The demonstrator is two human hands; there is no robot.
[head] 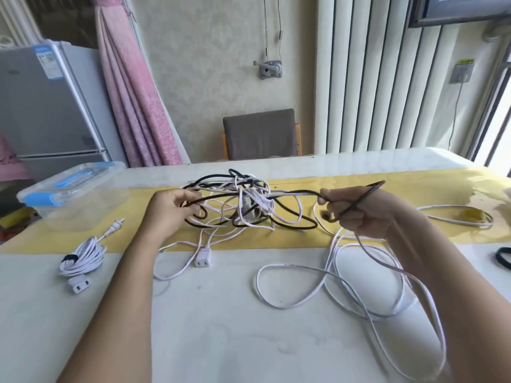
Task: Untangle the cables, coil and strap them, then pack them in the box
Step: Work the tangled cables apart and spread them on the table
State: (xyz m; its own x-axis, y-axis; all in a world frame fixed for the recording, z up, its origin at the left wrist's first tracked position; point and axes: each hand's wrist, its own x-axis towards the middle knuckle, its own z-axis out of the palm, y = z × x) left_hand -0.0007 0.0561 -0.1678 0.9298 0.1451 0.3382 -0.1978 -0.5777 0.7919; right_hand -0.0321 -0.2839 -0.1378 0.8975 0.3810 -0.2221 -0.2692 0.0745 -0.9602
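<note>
The pale table (221,327) carries a yellow runner (387,241) across its width, and the tangle (249,203) of black and white cables rests on that runner between the two grips, where the left hand (168,208) and right hand (359,211) each hold the black cable (293,192). Outward of the left grip stands a clear box (74,194) with blue latches, and nearer the person lies a strapped white coil (83,258). A white socket end (203,257) lies near the left grip. Loose white loops (331,275) sprawl below the right grip, while another white cable (453,221) and a black band (503,258) lie outward of it.
</note>
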